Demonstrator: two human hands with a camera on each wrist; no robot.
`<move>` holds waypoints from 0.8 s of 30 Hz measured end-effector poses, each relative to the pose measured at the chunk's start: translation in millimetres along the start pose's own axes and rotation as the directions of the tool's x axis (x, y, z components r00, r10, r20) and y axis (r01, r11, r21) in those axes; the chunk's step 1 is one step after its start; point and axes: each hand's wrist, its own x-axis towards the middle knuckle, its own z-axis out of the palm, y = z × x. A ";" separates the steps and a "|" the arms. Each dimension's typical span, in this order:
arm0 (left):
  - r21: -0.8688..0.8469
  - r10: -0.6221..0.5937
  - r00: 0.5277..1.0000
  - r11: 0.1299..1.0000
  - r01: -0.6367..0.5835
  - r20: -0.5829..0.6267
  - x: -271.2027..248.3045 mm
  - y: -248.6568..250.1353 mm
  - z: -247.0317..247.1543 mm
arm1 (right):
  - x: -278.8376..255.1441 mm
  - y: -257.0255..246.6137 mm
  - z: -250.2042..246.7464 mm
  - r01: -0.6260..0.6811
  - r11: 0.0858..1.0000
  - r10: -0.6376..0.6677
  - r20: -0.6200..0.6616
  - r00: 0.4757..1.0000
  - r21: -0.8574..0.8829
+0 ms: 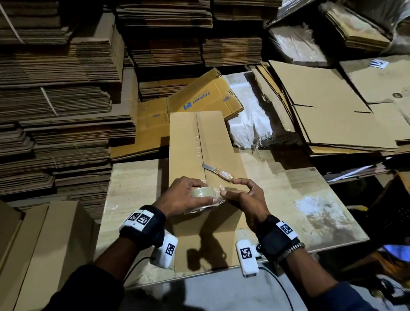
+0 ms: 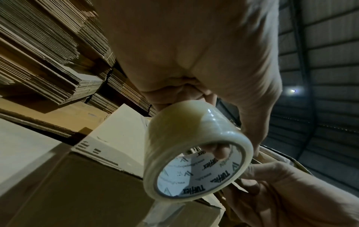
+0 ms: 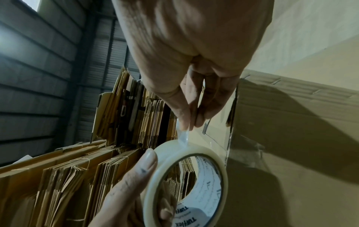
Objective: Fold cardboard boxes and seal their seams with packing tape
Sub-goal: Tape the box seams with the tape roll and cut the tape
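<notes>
A long flattened cardboard box [image 1: 198, 141] lies on the worktable [image 1: 300, 192], with a strip of clear tape along its centre seam. Just above its near half my left hand [image 1: 185, 196] grips a roll of clear packing tape [image 1: 201, 195] [image 2: 194, 147] [image 3: 186, 181], thumb on the rim and a finger through the core. My right hand [image 1: 241, 196] pinches the loose tape end [image 3: 183, 138] between thumb and forefinger, right beside the roll. A small knife [image 1: 218, 172] with a tape-wrapped handle lies on the box beyond my fingers.
Tall stacks of flat cardboard [image 1: 42, 99] wall in the left and back. A printed flat carton [image 1: 202, 99] and a white sack [image 1: 247, 117] lie behind the box. More flat sheets [image 1: 330, 106] pile at the right. A folded box [image 1: 35, 254] stands at the lower left.
</notes>
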 end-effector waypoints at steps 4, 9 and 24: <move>0.131 -0.017 1.000 0.991 0.017 -0.006 1.5 -3.8 -3.7 | 5.5 0.7 -12.9 -0.007 0.999 0.011 -0.099 0.995 0.041; 0.252 -0.123 0.990 0.958 0.138 -0.075 -13.6 -32.1 -47.8 | 14.9 -10.2 -77.2 0.001 0.995 0.031 -0.309 0.950 0.101; 0.359 -0.165 0.974 0.909 0.212 -0.157 -5.2 -112.4 -58.5 | 31.4 15.1 -75.4 -0.096 0.975 0.155 -0.308 0.939 0.199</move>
